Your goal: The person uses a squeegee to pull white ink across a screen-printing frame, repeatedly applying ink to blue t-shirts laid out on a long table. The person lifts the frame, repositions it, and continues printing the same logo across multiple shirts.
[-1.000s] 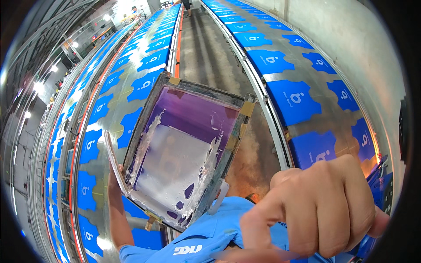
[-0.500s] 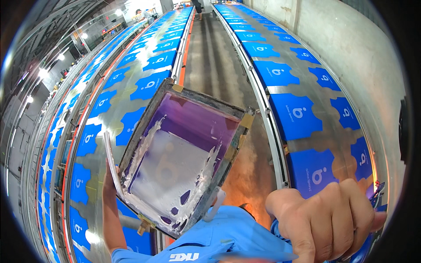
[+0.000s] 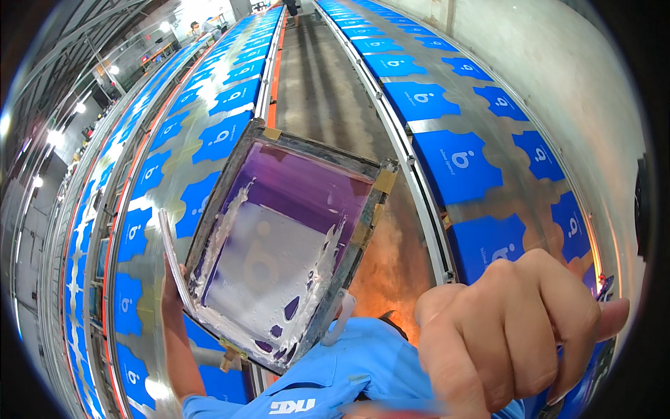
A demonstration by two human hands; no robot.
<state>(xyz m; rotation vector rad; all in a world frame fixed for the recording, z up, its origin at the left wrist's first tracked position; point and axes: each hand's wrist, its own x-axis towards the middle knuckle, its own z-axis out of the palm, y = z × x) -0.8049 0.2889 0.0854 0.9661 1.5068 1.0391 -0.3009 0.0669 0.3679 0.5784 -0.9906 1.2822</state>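
Right hand (image 3: 509, 332): one, large in my feed at lower right, fingers folded in together, nothing that I can see between them. Left hand (image 3: 169, 286): one, at the left side of the screen frame (image 3: 322, 155), partly hidden by it and a pale strip (image 3: 169, 244), perhaps a squeegee; how its fingers close I cannot tell. Screen frame: one, dark, tape-patched, tilted, above the aisle floor (image 3: 314, 84) between two counters; purple mesh (image 3: 300, 178), whitish paste (image 3: 269, 262) over its lower part, heaped along both sides. Hazards, as I judge them: a steeper tilt could run paste over the lower rim; a slack left hand could drop the strip or frame; either might smear work nearby. White curved handle (image 3: 340, 318): one, by the frame's lower right edge. Blue shirt (image 3: 335, 377): just below, liable to catch drips. Right counter (image 3: 488, 202): metal, blue cut pieces (image 3: 457, 167) with white emblems; its rail (image 3: 426, 230) hems the aisle and could snag a frame corner if I swung wide. Left counter (image 3: 157, 272): similar load, partly hidden behind the frame. Standing person (image 3: 292, 10): one, at the aisle's far end, obstructing the way through
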